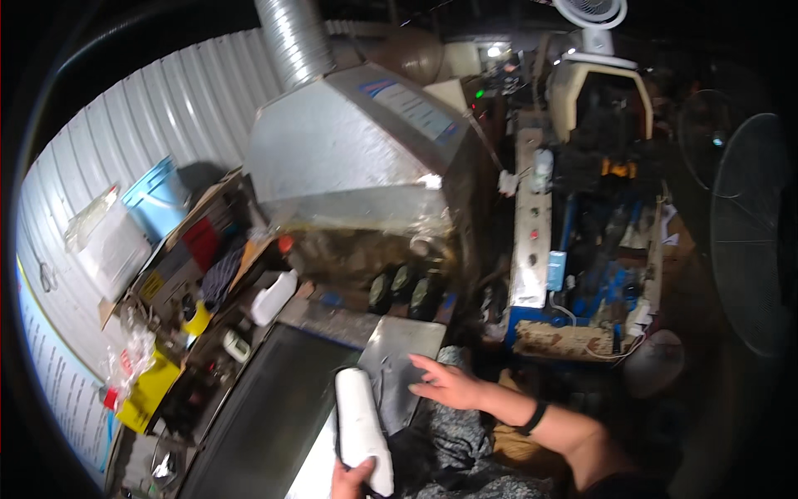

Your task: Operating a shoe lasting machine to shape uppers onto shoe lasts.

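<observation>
Near the lower edge, my left hand [352, 479] grips one end of a long white piece [359, 416] with a dark rim, shaped much like a shoe sole. Its thumb lies on top of the piece, and its other fingers are mostly hidden. To the right, my right hand [447, 384] has its fingers spread and holds nothing. It is over the edge of a grey metal plate [405, 341], apart from the white piece. A dark band [532, 418] circles the right wrist.
A dark flat conveyor-like surface [278, 399] runs along my left. Ahead, several dark rounded pieces [403, 287] stand under a large metal hood [332, 137]. A white bottle [274, 297], blue bucket [158, 200] and yellow box [150, 391] sit at left. At right stands a machine with a control panel [532, 224].
</observation>
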`<state>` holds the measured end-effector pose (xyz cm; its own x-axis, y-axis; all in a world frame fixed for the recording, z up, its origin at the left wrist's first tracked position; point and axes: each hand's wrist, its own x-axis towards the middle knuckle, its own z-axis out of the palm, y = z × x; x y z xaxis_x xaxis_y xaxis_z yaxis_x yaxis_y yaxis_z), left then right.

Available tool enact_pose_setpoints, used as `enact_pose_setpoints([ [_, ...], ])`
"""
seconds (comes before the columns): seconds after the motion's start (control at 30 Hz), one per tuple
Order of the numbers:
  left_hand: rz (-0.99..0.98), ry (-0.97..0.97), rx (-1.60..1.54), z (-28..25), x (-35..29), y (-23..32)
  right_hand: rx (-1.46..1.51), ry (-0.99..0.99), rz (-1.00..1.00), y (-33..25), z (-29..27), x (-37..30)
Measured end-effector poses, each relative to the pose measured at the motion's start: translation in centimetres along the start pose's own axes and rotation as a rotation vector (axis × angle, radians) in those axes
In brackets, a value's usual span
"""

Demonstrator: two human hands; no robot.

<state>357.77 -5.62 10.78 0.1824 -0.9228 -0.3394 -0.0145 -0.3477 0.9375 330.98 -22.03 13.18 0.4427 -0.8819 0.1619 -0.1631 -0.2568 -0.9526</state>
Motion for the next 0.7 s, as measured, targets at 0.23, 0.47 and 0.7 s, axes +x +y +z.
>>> enact_pose_setpoints([
  [0.23, 0.694, -0.416, 0.358, 9.0, 8.0, 2.9, -0.167, 0.42, -0.186, 1.6, 0.0, -3.0],
  [0.47, 0.361, -0.469, 0.074, 11.5, 9.8, 1.2, -0.314, 0.082, 0.095, 3.5, 1.6, -5.0],
  [0.7, 0.563, -0.282, 0.186, 11.8, 11.0, -1.0, -0.389, -0.149, -0.24, 5.0, 0.8, -1.7],
])
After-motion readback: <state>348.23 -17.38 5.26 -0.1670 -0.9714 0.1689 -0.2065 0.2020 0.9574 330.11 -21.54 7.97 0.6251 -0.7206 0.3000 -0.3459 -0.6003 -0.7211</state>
